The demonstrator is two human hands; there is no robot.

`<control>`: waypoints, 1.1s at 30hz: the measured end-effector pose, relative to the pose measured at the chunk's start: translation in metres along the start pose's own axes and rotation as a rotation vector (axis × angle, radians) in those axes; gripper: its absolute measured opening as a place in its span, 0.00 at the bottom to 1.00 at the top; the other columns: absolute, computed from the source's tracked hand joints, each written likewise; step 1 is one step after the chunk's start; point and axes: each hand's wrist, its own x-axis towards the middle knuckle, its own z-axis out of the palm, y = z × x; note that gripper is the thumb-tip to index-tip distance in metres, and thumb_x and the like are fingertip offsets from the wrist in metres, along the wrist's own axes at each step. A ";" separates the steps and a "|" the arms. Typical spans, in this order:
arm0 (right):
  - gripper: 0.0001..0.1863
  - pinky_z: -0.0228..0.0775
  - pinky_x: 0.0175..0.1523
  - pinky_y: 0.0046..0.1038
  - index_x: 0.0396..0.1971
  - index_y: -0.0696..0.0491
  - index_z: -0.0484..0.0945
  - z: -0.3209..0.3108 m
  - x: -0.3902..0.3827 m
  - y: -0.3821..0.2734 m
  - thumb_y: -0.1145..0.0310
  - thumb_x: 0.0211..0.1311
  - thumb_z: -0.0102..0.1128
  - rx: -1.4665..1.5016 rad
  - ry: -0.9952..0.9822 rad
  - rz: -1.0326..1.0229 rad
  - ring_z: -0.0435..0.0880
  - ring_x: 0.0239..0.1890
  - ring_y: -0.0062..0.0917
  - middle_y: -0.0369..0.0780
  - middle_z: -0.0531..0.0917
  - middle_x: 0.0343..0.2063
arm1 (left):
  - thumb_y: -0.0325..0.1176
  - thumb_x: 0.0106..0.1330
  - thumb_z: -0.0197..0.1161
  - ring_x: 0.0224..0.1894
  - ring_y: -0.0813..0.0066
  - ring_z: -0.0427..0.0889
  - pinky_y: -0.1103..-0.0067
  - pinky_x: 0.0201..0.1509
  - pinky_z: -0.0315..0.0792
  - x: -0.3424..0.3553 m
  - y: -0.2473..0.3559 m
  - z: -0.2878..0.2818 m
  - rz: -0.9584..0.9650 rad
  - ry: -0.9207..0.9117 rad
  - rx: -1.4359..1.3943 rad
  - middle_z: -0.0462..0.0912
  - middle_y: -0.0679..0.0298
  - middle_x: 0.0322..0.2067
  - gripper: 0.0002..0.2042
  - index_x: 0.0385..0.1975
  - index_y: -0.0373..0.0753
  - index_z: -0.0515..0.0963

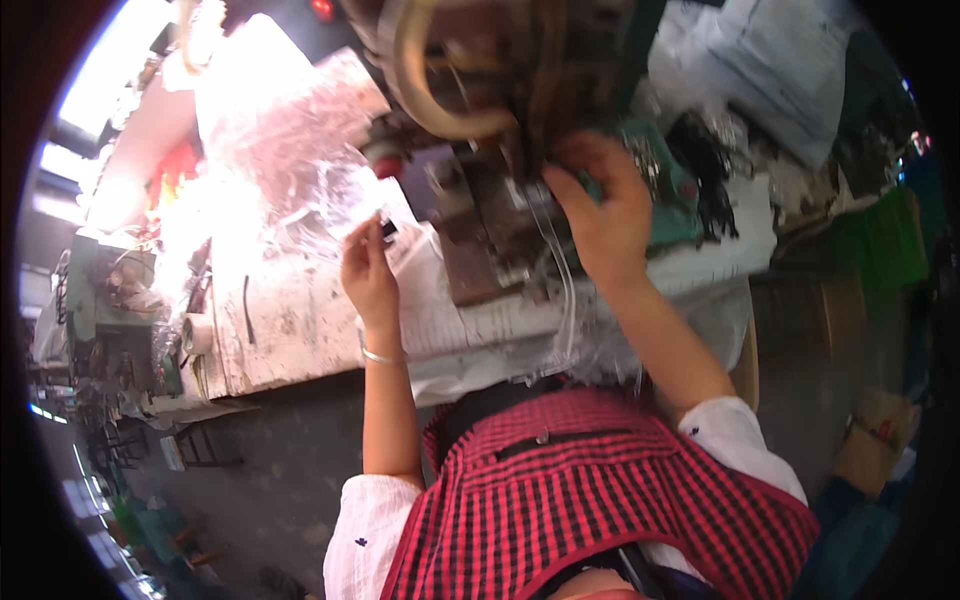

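The left hand [370,280] seems to pinch a small black piece [389,230], its axis unclear. I cannot tell whether the right hand [612,225] grips anything. Just left of it, clear tubing [566,290] runs lengthwise from the press [480,215] toward the apron [560,480]. Should the press close, nearby fingers could be caught.

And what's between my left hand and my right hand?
In the head view: mainly the machine's dark metal base, plus a clear strip nearer your right hand.

Our red-and-black checked apron [560,480]
Beside it we see white sleeves [365,530]; beyond it, a black piece [389,229] and red knob [386,164].
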 end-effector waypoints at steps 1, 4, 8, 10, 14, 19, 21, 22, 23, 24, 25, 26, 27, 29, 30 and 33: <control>0.16 0.72 0.50 0.22 0.45 0.58 0.79 0.000 -0.011 -0.003 0.78 0.56 0.69 0.029 0.006 0.059 0.83 0.41 0.21 0.37 0.85 0.36 | 0.27 0.74 0.60 0.38 0.82 0.82 0.83 0.42 0.78 -0.002 0.002 0.000 -0.022 0.018 0.002 0.85 0.64 0.40 0.08 0.47 0.31 0.79; 0.19 0.72 0.51 0.21 0.49 0.58 0.77 0.005 -0.001 -0.013 0.78 0.58 0.68 0.139 0.005 0.115 0.83 0.41 0.18 0.37 0.85 0.37 | 0.25 0.73 0.60 0.38 0.80 0.84 0.83 0.41 0.79 0.011 0.047 0.016 0.030 0.016 -0.015 0.86 0.59 0.42 0.07 0.45 0.30 0.79; 0.22 0.72 0.52 0.21 0.53 0.59 0.73 0.009 0.002 -0.026 0.80 0.58 0.67 0.262 -0.053 0.172 0.83 0.43 0.19 0.39 0.84 0.41 | 0.17 0.69 0.59 0.40 0.68 0.85 0.80 0.39 0.82 0.014 0.139 0.047 0.439 -0.007 -0.076 0.84 0.49 0.42 0.06 0.43 0.27 0.77; 0.23 0.72 0.52 0.21 0.54 0.59 0.73 0.012 0.002 -0.038 0.80 0.58 0.66 0.235 -0.061 0.178 0.83 0.44 0.19 0.40 0.83 0.44 | 0.16 0.66 0.62 0.41 0.64 0.86 0.78 0.41 0.83 0.001 0.157 0.053 0.658 -0.053 -0.010 0.84 0.47 0.42 0.06 0.41 0.28 0.77; 0.29 0.73 0.57 0.25 0.60 0.60 0.69 -0.004 -0.015 -0.064 0.80 0.57 0.63 0.122 -0.198 0.038 0.82 0.53 0.27 0.44 0.82 0.51 | 0.26 0.55 0.75 0.38 0.66 0.87 0.77 0.40 0.82 -0.026 0.160 0.056 0.857 -0.323 0.338 0.86 0.56 0.42 0.13 0.38 0.38 0.81; 0.27 0.72 0.60 0.30 0.61 0.56 0.73 -0.044 0.037 -0.024 0.80 0.58 0.61 -0.071 -0.264 0.147 0.82 0.54 0.30 0.44 0.82 0.52 | 0.31 0.51 0.76 0.20 0.81 0.77 0.82 0.21 0.68 -0.024 0.138 0.097 1.130 -0.405 0.449 0.85 0.63 0.37 0.11 0.33 0.41 0.82; 0.26 0.73 0.58 0.29 0.60 0.54 0.74 -0.077 0.044 0.008 0.80 0.59 0.60 -0.246 -0.018 0.091 0.82 0.52 0.28 0.43 0.84 0.49 | 0.30 0.51 0.76 0.20 0.81 0.76 0.83 0.21 0.67 -0.021 0.131 0.102 1.164 -0.402 0.397 0.85 0.63 0.37 0.11 0.32 0.41 0.81; 0.25 0.73 0.57 0.29 0.59 0.53 0.75 -0.093 0.043 0.020 0.79 0.59 0.60 -0.316 0.137 0.053 0.82 0.51 0.27 0.42 0.85 0.47 | 0.30 0.51 0.76 0.20 0.81 0.75 0.83 0.21 0.66 -0.020 0.126 0.105 1.174 -0.401 0.362 0.85 0.63 0.37 0.11 0.32 0.41 0.81; 0.23 0.73 0.55 0.29 0.56 0.53 0.77 -0.107 0.037 0.036 0.78 0.59 0.61 -0.370 0.138 0.065 0.82 0.50 0.28 0.42 0.85 0.45 | 0.30 0.51 0.77 0.20 0.81 0.75 0.83 0.21 0.66 -0.017 0.123 0.108 1.190 -0.392 0.340 0.85 0.64 0.36 0.11 0.32 0.41 0.81; 0.21 0.73 0.54 0.30 0.53 0.52 0.79 -0.117 0.028 0.049 0.77 0.58 0.62 -0.420 0.141 0.082 0.83 0.49 0.29 0.42 0.85 0.42 | 0.30 0.51 0.77 0.19 0.82 0.75 0.83 0.21 0.67 -0.016 0.121 0.109 1.205 -0.387 0.321 0.85 0.64 0.36 0.11 0.32 0.42 0.81; 0.18 0.73 0.53 0.31 0.50 0.52 0.81 -0.127 0.020 0.061 0.76 0.58 0.63 -0.471 0.142 0.097 0.83 0.47 0.30 0.42 0.86 0.40 | 0.31 0.51 0.77 0.19 0.81 0.75 0.83 0.21 0.67 -0.020 0.121 0.109 1.187 -0.368 0.337 0.85 0.64 0.37 0.12 0.33 0.42 0.81; 0.16 0.73 0.53 0.33 0.46 0.52 0.82 -0.127 0.016 0.060 0.74 0.57 0.64 -0.593 0.054 0.061 0.83 0.46 0.32 0.42 0.85 0.38 | 0.31 0.51 0.77 0.19 0.81 0.75 0.83 0.22 0.67 -0.020 0.119 0.109 1.189 -0.363 0.339 0.85 0.64 0.37 0.12 0.33 0.43 0.81; 0.13 0.72 0.53 0.35 0.43 0.51 0.83 -0.125 0.010 0.059 0.73 0.56 0.65 -0.713 -0.036 0.023 0.82 0.45 0.34 0.42 0.85 0.37 | 0.31 0.51 0.77 0.19 0.81 0.75 0.83 0.22 0.68 -0.019 0.117 0.107 1.192 -0.357 0.342 0.85 0.64 0.37 0.12 0.33 0.43 0.80; 0.07 0.70 0.53 0.40 0.32 0.50 0.85 -0.108 0.001 0.052 0.68 0.52 0.68 -0.886 -0.138 -0.014 0.79 0.45 0.41 0.42 0.83 0.36 | 0.26 0.48 0.78 0.21 0.75 0.81 0.81 0.21 0.74 -0.020 0.128 0.101 1.155 -0.407 0.393 0.87 0.60 0.32 0.13 0.33 0.39 0.82; 0.08 0.70 0.53 0.40 0.33 0.49 0.85 -0.104 0.000 0.050 0.68 0.51 0.69 -0.940 -0.119 -0.018 0.79 0.46 0.41 0.42 0.83 0.36 | 0.26 0.48 0.78 0.22 0.74 0.82 0.81 0.22 0.74 -0.020 0.129 0.100 1.142 -0.414 0.380 0.87 0.60 0.32 0.13 0.33 0.39 0.82; 0.08 0.71 0.53 0.42 0.32 0.49 0.85 -0.090 0.002 0.059 0.67 0.51 0.70 -1.117 -0.138 -0.066 0.77 0.49 0.41 0.41 0.81 0.40 | 0.26 0.48 0.78 0.24 0.73 0.83 0.80 0.24 0.75 -0.026 0.128 0.097 1.085 -0.405 0.363 0.87 0.60 0.35 0.14 0.35 0.38 0.83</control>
